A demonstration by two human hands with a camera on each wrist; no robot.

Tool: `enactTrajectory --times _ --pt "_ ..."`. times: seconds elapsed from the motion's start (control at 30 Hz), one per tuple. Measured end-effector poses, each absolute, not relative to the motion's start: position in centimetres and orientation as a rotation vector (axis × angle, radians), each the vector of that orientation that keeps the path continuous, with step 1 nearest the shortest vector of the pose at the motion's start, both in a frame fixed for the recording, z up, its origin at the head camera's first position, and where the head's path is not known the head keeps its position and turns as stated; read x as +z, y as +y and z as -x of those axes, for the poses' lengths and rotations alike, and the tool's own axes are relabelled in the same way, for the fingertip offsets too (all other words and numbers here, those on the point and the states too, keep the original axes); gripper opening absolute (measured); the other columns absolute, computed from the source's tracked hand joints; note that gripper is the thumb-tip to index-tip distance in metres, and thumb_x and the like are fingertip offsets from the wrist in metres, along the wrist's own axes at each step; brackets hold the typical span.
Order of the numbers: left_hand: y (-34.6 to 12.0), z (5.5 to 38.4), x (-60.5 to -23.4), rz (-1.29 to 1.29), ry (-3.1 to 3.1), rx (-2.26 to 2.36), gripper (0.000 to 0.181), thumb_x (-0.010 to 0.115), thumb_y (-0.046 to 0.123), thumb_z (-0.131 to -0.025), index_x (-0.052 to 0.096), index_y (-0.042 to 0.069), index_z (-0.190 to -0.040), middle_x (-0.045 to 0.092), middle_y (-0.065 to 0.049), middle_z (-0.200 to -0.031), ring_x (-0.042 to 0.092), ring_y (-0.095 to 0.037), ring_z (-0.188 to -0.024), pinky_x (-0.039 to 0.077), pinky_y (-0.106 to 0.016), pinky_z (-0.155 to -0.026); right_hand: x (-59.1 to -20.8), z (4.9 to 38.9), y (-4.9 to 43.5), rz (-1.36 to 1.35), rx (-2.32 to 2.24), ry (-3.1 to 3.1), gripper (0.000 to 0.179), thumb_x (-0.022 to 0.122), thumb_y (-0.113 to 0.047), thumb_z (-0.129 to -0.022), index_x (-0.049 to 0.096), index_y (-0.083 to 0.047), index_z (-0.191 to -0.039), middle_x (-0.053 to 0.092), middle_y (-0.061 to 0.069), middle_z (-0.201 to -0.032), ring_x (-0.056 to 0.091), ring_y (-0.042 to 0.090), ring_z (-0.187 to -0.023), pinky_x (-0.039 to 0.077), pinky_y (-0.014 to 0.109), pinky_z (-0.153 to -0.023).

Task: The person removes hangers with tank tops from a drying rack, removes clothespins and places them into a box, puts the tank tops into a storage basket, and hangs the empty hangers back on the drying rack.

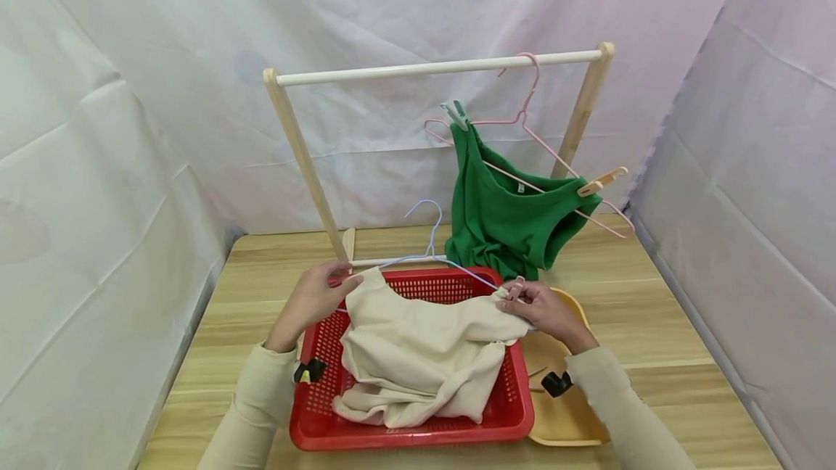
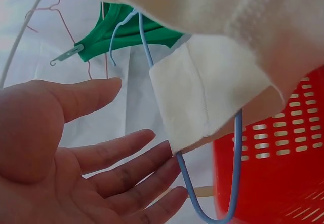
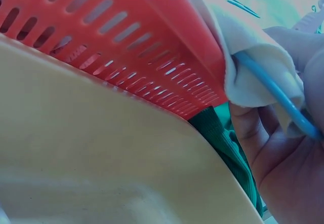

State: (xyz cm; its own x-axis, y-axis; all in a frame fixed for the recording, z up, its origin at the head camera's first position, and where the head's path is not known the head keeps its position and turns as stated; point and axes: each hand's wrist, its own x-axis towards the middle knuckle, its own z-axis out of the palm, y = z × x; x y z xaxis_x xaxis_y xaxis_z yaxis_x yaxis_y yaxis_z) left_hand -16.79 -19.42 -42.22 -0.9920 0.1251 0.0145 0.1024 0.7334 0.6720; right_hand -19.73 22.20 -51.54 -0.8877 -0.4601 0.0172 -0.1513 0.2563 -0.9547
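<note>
The cream top [image 1: 427, 332] and green top [image 1: 506, 212] are looking like soft, dull cloth, and the blue hanger [image 2: 237, 153] and pink peg [image 1: 517, 287] are looking like smooth plastic. The red basket [image 1: 411, 442] is showing shiny plastic, while the table [image 1: 653, 310] is showing smooth, stripy wood.

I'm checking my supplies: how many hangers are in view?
2: the pink hanger hangs from the rail, bearing the green top; the blue hanger is threaded through the cream top. More could be hidden under the cream top.
</note>
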Motion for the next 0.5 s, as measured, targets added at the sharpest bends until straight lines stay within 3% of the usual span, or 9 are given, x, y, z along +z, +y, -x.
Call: enactTrajectory --times 0.5 --pt "-20.22 17.05 -43.38 -0.211 2.817 1.144 0.037 0.065 0.024 -0.097 0.064 -0.002 -0.123 0.069 -0.020 -0.113 0.067 -0.032 -0.101 0.055 -0.047 -0.084 -51.46 19.88 22.19 0.595 -1.647 2.296 0.018 0.070 -0.013 -0.092 0.060 -0.002 -0.083 0.058 0.009 -0.094 0.058 0.011 -0.075 0.051 0.022 -0.059"
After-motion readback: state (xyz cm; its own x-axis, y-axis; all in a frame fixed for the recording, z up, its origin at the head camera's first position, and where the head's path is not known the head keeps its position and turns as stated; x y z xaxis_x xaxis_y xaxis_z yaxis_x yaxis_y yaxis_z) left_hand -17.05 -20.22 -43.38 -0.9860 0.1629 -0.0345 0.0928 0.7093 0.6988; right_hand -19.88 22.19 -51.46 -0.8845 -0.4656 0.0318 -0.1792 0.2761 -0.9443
